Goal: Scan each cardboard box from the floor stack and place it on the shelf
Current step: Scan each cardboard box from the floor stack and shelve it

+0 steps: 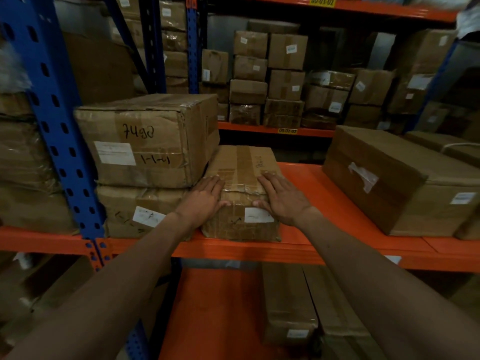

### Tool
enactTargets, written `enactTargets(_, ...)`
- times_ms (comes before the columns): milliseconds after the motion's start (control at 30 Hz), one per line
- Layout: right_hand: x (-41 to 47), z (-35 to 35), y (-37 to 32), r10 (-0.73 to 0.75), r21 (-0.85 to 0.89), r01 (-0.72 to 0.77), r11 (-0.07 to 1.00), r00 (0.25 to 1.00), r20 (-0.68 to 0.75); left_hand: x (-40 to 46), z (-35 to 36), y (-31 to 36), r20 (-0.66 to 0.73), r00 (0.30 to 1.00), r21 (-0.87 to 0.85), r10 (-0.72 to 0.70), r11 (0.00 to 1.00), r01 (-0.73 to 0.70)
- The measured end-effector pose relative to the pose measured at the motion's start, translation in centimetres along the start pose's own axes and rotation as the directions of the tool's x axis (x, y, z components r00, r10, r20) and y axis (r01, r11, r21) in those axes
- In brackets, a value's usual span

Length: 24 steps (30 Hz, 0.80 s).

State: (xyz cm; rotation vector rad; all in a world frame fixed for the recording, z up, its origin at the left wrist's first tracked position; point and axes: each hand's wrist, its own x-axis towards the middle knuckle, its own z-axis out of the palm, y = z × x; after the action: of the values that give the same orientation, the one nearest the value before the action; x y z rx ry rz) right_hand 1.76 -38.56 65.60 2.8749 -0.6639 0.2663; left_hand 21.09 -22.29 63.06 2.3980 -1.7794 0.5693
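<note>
A small taped cardboard box (241, 172) with a white label on its near face lies on the orange shelf (306, 245), close to the front edge. My left hand (204, 201) lies flat on the box's near left corner, fingers straight on top and thumb on the front face. My right hand (281, 197) lies the same way on the near right corner. Both arms reach forward from below. No scanner is in view.
Two larger stacked boxes (145, 141) stand against the small box's left side, beside a blue upright (57, 120). A long box (394, 178) sits on the shelf to the right. Further boxes fill the rear rack (283, 81) and the lower shelf (288, 302).
</note>
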Motion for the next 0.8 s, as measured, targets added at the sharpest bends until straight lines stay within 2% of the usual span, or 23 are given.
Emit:
enactTargets(167, -1.8, -0.5, -0.8, 0.071, 0.108, -0.073, 0.991, 0.997, 0.022, -0.8, -0.8, 1.1, -0.004, 0.999, -0.067, -0.041, 0.997, 0.041)
enactTargets(367, -6.9, -0.4, 0.7, -0.021, 0.142, 0.021, 0.99, 1.0, -0.005, -5.1, -0.1, 4.0, -0.08, 0.992, -0.093, -0.096, 0.992, 0.088)
enactTargets(433, -9.6, 0.1, 1.4, -0.019, 0.179, 0.019, 0.984, 1.0, 0.0, -6.9, 0.5, 5.8, -0.047, 0.996, -0.108, -0.077, 0.992, 0.071)
enactTargets(533, -14.5, 1.3, 2.2, 0.053, 0.247, -0.061, 0.967, 0.998, 0.04, -10.2, 1.7, 9.8, 0.019, 0.999, -0.18, -0.048, 0.982, 0.05)
enactTargets(667, -22.6, 4.1, 3.2, 0.132, 0.321, -0.162, 0.933, 0.985, 0.114, -15.8, 3.5, 16.7, 0.101, 0.988, -0.415, -0.118, 0.897, 0.149)
enactTargets(800, -31.3, 8.7, 4.4, 0.22, 0.356, -0.287, 0.889, 0.951, 0.216, -21.7, 7.0, 24.6, 0.24, 0.965, -0.509, -0.104, 0.833, 0.217)
